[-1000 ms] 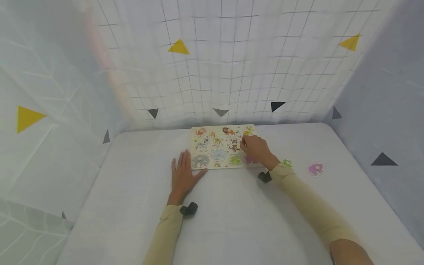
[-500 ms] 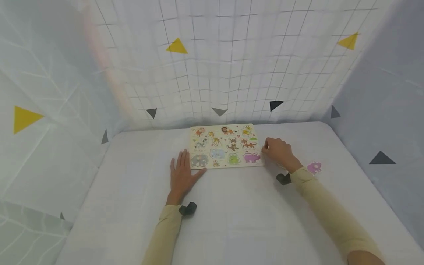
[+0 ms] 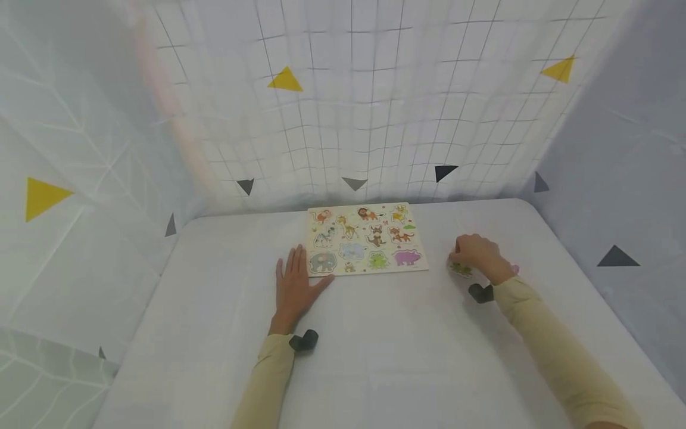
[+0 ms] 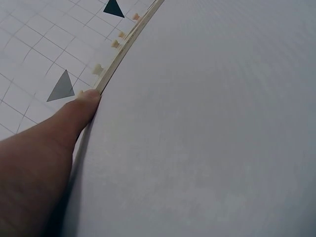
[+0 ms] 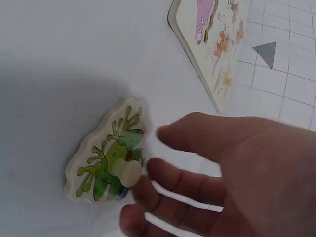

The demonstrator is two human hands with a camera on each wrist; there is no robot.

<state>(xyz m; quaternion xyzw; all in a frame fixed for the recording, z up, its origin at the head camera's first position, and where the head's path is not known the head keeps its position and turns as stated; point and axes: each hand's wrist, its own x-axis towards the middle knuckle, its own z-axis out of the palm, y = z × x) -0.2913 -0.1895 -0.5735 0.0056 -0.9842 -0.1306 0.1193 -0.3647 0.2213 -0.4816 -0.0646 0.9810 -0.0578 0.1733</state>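
A wooden peg puzzle board (image 3: 343, 210) with animal pictures lies toward the back of the table. My left hand (image 3: 294, 292) rests flat at its left corner, fingers along the side and thumb on the front edge; in the left wrist view the thumb (image 4: 81, 108) touches the board's rim. To the right of the board, my right hand (image 3: 479, 256) is over a green frog puzzle piece (image 5: 111, 153) lying on the table. Its fingers are loosely bent beside the piece's round knob (image 5: 129, 173), and the thumb stands apart from it.
A pink puzzle piece (image 3: 515, 269) lies right of the frog, mostly hidden behind the right hand. The white-covered table (image 3: 364, 345) meets a grid-patterned cloth (image 3: 354, 119) behind the board. Knobs (image 4: 98, 69) stick up from the board.
My right hand has moved from over the board's right side rightward to the frog piece, uncovering the board's tiger and pink hippo. My left hand has stayed at the board's corner.
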